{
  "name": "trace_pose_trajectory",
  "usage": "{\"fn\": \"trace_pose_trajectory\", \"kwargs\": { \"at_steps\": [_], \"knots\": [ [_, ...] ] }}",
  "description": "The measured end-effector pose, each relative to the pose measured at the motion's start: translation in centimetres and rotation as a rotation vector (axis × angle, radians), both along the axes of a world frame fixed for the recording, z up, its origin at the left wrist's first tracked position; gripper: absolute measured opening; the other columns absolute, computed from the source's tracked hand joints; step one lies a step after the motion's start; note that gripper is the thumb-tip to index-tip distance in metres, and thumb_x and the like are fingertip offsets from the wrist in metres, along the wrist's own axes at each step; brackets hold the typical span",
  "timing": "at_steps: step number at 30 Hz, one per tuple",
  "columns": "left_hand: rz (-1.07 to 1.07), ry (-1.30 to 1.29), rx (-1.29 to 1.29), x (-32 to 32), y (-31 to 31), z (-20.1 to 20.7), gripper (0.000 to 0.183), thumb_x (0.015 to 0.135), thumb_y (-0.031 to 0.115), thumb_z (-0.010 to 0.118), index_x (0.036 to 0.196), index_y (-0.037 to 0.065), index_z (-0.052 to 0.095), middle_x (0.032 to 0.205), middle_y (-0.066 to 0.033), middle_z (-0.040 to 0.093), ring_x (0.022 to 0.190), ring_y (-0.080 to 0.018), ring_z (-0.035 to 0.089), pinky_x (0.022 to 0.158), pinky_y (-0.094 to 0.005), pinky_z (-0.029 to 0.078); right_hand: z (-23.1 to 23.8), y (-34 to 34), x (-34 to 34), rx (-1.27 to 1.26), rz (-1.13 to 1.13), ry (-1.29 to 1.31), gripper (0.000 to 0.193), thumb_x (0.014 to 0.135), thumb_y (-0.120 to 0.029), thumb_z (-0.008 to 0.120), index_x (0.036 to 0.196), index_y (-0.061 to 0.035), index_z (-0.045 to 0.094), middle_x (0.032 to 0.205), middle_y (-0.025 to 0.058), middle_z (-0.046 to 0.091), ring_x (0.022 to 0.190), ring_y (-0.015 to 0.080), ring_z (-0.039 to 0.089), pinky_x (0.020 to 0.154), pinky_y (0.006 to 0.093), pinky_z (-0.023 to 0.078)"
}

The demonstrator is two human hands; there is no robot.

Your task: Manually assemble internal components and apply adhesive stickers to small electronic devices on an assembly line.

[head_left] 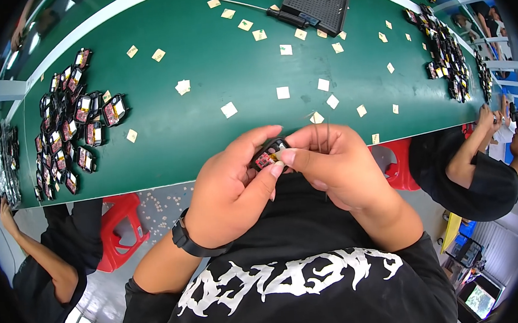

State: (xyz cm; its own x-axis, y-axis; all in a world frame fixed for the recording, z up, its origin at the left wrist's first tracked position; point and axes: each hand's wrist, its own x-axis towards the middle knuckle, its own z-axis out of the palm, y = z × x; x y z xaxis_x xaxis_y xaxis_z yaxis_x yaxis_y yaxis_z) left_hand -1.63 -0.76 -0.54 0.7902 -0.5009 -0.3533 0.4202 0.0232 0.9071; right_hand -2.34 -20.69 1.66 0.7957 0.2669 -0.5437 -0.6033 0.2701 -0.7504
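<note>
Large white lettering (300, 275) in jagged, stylised strokes is printed across the black shirt (294, 315) worn at the near side of the green table (173, 137). Small green marks are borne by some pale squares (259, 35) scattered on the table — too tiny to be read. On the black-cased piece (265, 160) held at the table's near edge — nothing legible can be made out.

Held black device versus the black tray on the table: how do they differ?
The device is small and rounded; the tray is larger and angular. The left hand holds the device, the right hand touching it; the tray lies on the green table. Both have black bodies.
</note>
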Motion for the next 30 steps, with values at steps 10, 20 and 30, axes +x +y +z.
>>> {"fn": "trace_pose_trajectory", "kwargs": {
  "at_steps": [10, 20, 30],
  "knots": [
    [-0.068, -0.191, 0.057, 0.0, 1.1, 0.1, 0.035, 0.101, 0.003, 0.056, 0.136, -0.003, 0.056, 0.093, -0.0060, 0.067, 0.067, -0.0055, 0.057, 0.056, -0.0202, 0.046, 0.4, -0.1, -0.5, -0.068, 0.065, 0.073, 0.021, 0.094, -0.013, 0.074, 0.106, 0.0039, 0.068, 0.092, 0.0063, 0.073, 0.066, 0.0003, 0.055, 0.048, 0.0170, 0.034],
    [-0.158, -0.056, -0.088, 0.2, 2.2, 2.5, 0.052, 0.090, -0.005, 0.050, 0.141, -0.001, 0.053, 0.086, -0.0048, 0.065, 0.064, -0.0108, 0.059, 0.059, -0.0268, 0.048, 1.1, -0.5, -1.7, 0.000, 0.076, 0.004, 0.020, 0.097, -0.010, 0.071, 0.110, 0.0039, 0.064, 0.088, 0.0039, 0.070, 0.064, 0.0009, 0.053, 0.048, 0.0182, 0.035],
    [-0.152, -0.612, 0.183, 1.1, 3.0, 2.6, 0.036, 0.094, 0.002, 0.059, 0.129, -0.001, 0.062, 0.093, -0.0091, 0.068, 0.073, -0.0183, 0.065, 0.066, -0.0290, 0.050, 1.6, -0.3, -1.9, -0.155, 0.048, -0.197, 0.027, 0.094, 0.001, 0.071, 0.121, 0.0020, 0.066, 0.097, 0.0019, 0.067, 0.082, 0.0056, 0.060, 0.072, 0.0189, 0.048]
  ]
}}
